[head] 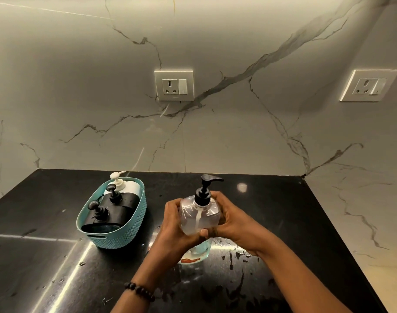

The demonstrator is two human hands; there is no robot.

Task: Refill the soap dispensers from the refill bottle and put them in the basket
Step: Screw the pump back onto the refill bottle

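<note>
3 dispensers (111, 206) already in teal basket (134, 231). Left hand (172, 224) + right hand (231, 219) both wrapped round clear dispenser (198, 214), pump on, held above counter (46, 256). Refill bottle (196, 254) under hands. Left: basket it, prob last.

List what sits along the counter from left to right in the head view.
Basket holding three dispensers → left hand → clear dispenser → right hand.
</note>
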